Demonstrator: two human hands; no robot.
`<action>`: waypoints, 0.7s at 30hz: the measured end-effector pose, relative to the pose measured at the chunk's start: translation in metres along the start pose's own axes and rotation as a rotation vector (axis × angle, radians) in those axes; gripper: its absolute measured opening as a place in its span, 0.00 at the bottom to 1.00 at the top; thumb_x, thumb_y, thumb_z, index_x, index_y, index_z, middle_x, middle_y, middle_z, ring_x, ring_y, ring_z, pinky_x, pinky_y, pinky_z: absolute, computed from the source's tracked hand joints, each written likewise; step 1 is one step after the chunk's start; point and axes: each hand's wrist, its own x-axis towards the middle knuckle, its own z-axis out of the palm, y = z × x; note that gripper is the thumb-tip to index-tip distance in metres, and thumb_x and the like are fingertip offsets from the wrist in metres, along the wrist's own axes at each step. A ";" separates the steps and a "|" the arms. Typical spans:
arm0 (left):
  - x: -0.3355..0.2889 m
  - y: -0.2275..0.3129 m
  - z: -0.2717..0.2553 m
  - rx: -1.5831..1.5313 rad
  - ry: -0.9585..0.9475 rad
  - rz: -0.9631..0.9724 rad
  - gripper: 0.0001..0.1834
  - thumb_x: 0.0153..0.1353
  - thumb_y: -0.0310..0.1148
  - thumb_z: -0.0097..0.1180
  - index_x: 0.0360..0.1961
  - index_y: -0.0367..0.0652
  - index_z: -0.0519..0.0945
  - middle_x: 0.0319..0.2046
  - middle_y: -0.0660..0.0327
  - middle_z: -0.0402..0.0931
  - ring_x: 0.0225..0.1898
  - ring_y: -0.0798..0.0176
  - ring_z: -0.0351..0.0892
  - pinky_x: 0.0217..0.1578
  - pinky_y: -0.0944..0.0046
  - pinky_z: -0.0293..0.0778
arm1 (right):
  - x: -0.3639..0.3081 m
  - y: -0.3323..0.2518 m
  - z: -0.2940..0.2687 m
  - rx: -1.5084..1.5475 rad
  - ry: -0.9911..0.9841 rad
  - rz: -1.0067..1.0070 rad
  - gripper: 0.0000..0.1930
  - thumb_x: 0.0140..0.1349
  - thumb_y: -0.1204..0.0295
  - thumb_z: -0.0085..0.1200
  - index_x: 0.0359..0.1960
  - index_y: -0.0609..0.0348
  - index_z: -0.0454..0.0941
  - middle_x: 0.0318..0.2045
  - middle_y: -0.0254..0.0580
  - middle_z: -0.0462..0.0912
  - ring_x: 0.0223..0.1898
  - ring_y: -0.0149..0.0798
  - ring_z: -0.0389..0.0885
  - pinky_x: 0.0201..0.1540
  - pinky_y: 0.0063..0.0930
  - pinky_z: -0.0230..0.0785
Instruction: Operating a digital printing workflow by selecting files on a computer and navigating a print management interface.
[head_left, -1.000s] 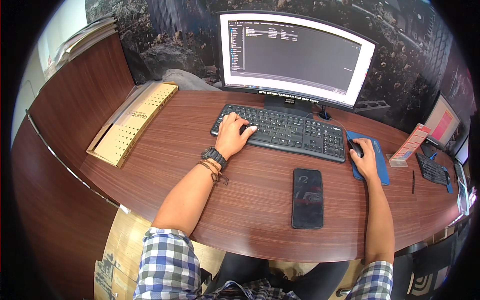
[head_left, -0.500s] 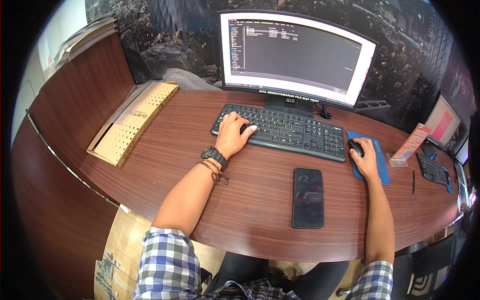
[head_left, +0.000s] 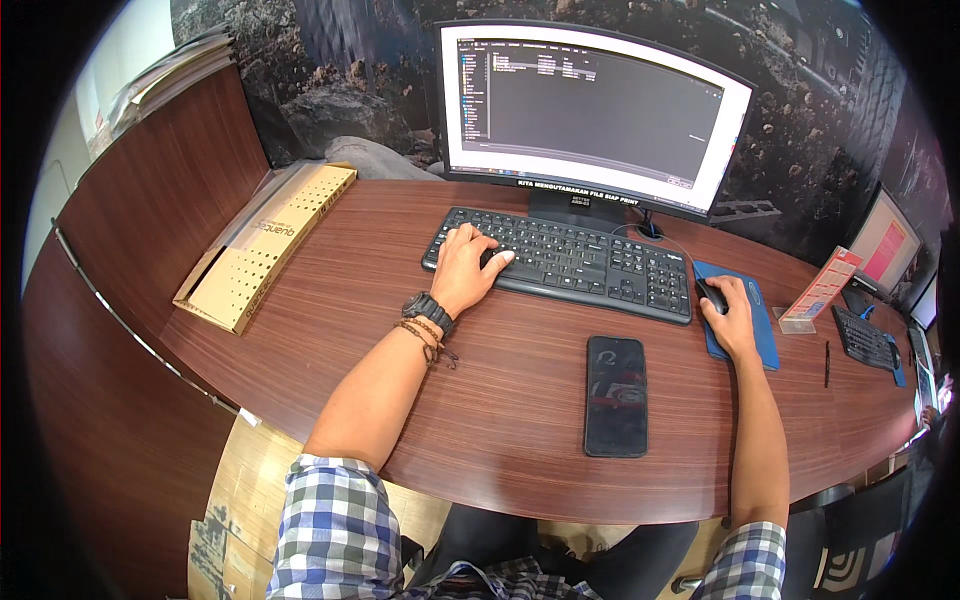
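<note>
The black plastic keyboard (head_left: 565, 260), near the desk's far edge, is pressed by the spread left hand (head_left: 465, 272). The small black mouse (head_left: 711, 296), on the blue pad (head_left: 762, 335), is cupped by the right hand (head_left: 733, 318).

Head view; looks steeply down, close over desk (head_left: 520, 400); fisheye-bent edges.

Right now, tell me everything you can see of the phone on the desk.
The phone is a black slab with rounded corners, lying flat and face up on the wooden desk. Its glossy screen is dark, showing only faint reddish reflections. It lies in front of the keyboard, between the two forearms. Neither hand touches it.
</note>
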 end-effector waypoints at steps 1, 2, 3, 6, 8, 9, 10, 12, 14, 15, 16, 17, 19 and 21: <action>0.000 0.000 0.000 0.000 0.000 0.000 0.19 0.62 0.44 0.66 0.40 0.35 0.86 0.37 0.54 0.74 0.45 0.50 0.72 0.49 0.53 0.70 | 0.000 0.000 0.000 0.000 0.000 -0.002 0.17 0.56 0.72 0.62 0.48 0.61 0.80 0.50 0.50 0.78 0.55 0.54 0.77 0.59 0.41 0.69; 0.000 0.000 0.000 0.002 -0.001 -0.003 0.19 0.62 0.44 0.66 0.40 0.35 0.86 0.37 0.54 0.74 0.45 0.50 0.72 0.49 0.53 0.70 | 0.000 -0.001 0.000 0.001 0.000 -0.002 0.17 0.56 0.72 0.62 0.48 0.61 0.80 0.50 0.50 0.78 0.55 0.54 0.77 0.59 0.41 0.69; 0.000 0.000 0.000 0.005 -0.003 -0.006 0.19 0.62 0.44 0.66 0.40 0.35 0.86 0.37 0.54 0.74 0.45 0.50 0.72 0.49 0.53 0.70 | 0.000 -0.002 0.000 -0.003 0.000 0.001 0.17 0.56 0.72 0.61 0.48 0.61 0.80 0.50 0.50 0.78 0.55 0.54 0.77 0.59 0.41 0.69; 0.000 0.000 -0.001 -0.003 -0.004 -0.007 0.20 0.62 0.44 0.66 0.40 0.35 0.86 0.37 0.54 0.74 0.45 0.50 0.72 0.49 0.53 0.70 | 0.000 -0.002 0.000 -0.010 0.000 0.000 0.17 0.56 0.72 0.61 0.49 0.61 0.80 0.50 0.50 0.78 0.55 0.54 0.77 0.59 0.41 0.69; 0.000 0.001 -0.001 -0.001 -0.001 -0.004 0.20 0.62 0.44 0.66 0.40 0.35 0.86 0.37 0.54 0.74 0.45 0.50 0.72 0.49 0.53 0.70 | 0.000 0.001 0.000 -0.013 -0.001 -0.003 0.17 0.56 0.71 0.61 0.49 0.61 0.80 0.50 0.50 0.78 0.55 0.54 0.77 0.59 0.41 0.69; 0.000 0.001 -0.001 0.000 0.002 -0.002 0.20 0.62 0.44 0.66 0.40 0.35 0.86 0.37 0.54 0.74 0.45 0.50 0.72 0.49 0.53 0.69 | 0.000 0.002 0.000 -0.011 -0.001 -0.003 0.18 0.56 0.71 0.61 0.49 0.61 0.80 0.50 0.50 0.78 0.55 0.54 0.77 0.59 0.41 0.69; 0.000 0.001 0.000 0.000 0.002 -0.001 0.20 0.62 0.44 0.66 0.40 0.35 0.86 0.37 0.54 0.74 0.45 0.50 0.72 0.49 0.53 0.69 | 0.000 0.003 0.000 -0.008 -0.001 -0.003 0.18 0.56 0.71 0.61 0.49 0.60 0.80 0.51 0.50 0.77 0.55 0.54 0.77 0.59 0.41 0.69; 0.000 0.001 0.000 0.001 -0.007 -0.007 0.19 0.63 0.44 0.66 0.40 0.35 0.86 0.37 0.54 0.74 0.44 0.50 0.72 0.49 0.54 0.69 | 0.000 0.003 0.000 -0.011 -0.002 -0.012 0.18 0.56 0.71 0.61 0.49 0.60 0.80 0.51 0.50 0.77 0.55 0.54 0.77 0.59 0.41 0.69; 0.000 0.001 0.000 0.005 -0.002 -0.004 0.19 0.63 0.44 0.66 0.40 0.35 0.86 0.37 0.54 0.74 0.44 0.50 0.72 0.49 0.54 0.69 | 0.000 0.002 0.000 -0.012 -0.002 -0.020 0.18 0.57 0.71 0.61 0.49 0.60 0.80 0.51 0.50 0.77 0.55 0.54 0.77 0.59 0.41 0.69; 0.000 0.001 0.000 0.009 0.003 -0.001 0.19 0.62 0.44 0.66 0.40 0.35 0.86 0.37 0.54 0.74 0.44 0.50 0.72 0.49 0.54 0.69 | 0.000 0.000 0.001 -0.006 -0.002 -0.014 0.18 0.57 0.71 0.61 0.49 0.61 0.80 0.51 0.50 0.77 0.55 0.54 0.77 0.59 0.41 0.69; 0.000 0.001 -0.001 0.009 0.003 -0.001 0.19 0.62 0.44 0.66 0.40 0.35 0.86 0.37 0.54 0.74 0.44 0.50 0.72 0.49 0.54 0.69 | 0.000 0.000 0.001 0.000 -0.001 -0.008 0.17 0.57 0.71 0.61 0.49 0.61 0.80 0.51 0.50 0.77 0.55 0.54 0.78 0.59 0.41 0.69; 0.000 0.001 -0.001 0.005 -0.002 -0.007 0.19 0.62 0.44 0.66 0.40 0.35 0.86 0.37 0.55 0.74 0.45 0.50 0.72 0.49 0.54 0.69 | 0.000 0.000 0.000 -0.001 0.000 -0.008 0.17 0.57 0.71 0.61 0.49 0.61 0.80 0.51 0.50 0.77 0.55 0.54 0.78 0.59 0.41 0.69; 0.000 0.001 -0.001 -0.001 -0.006 -0.012 0.19 0.62 0.44 0.66 0.40 0.35 0.86 0.37 0.55 0.74 0.45 0.50 0.72 0.49 0.54 0.69 | 0.000 0.002 0.000 0.006 -0.001 -0.015 0.17 0.57 0.71 0.61 0.49 0.61 0.80 0.51 0.50 0.78 0.55 0.54 0.78 0.59 0.41 0.69; 0.000 0.001 0.000 -0.004 -0.002 -0.008 0.19 0.62 0.43 0.66 0.40 0.35 0.86 0.37 0.55 0.74 0.45 0.51 0.72 0.49 0.54 0.69 | 0.000 0.001 0.000 0.002 -0.003 -0.013 0.17 0.57 0.71 0.61 0.49 0.61 0.80 0.51 0.50 0.78 0.55 0.54 0.78 0.59 0.41 0.69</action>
